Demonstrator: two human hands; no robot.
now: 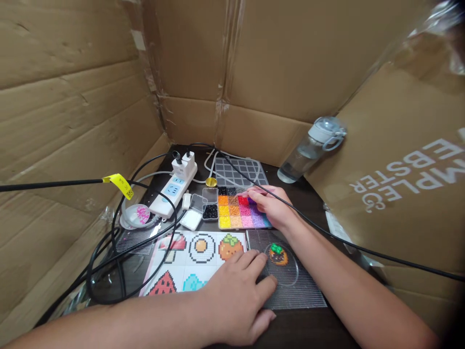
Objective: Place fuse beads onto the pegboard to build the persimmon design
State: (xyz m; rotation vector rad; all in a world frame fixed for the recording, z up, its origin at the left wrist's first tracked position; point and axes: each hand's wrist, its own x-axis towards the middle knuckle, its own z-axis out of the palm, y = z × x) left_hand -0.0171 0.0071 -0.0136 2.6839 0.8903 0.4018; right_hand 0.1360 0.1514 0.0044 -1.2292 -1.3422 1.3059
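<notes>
My right hand [271, 206] pinches pink tweezers [244, 194], whose tip is over the compartment box of coloured fuse beads [240, 228], near its brown and red beads. My left hand [241, 295] lies palm down with fingers spread, across the edges of the pattern sheet [189, 269] and the clear pegboard [308, 291]. On the pegboard sits a partly filled bead figure [278, 254] with a green top and an orange outline. It resembles the persimmon picture [231, 248] printed on the sheet. Beneath the left palm, part of the sheet is hidden.
Small boxes of black beads [210, 212] and white beads [191, 220] stand left of the bead box. Behind it lies an empty divided tray [238, 169]. A power strip [170, 194], looping black cable [95, 283], water bottle [300, 155] and cardboard walls [269, 63] surround the work.
</notes>
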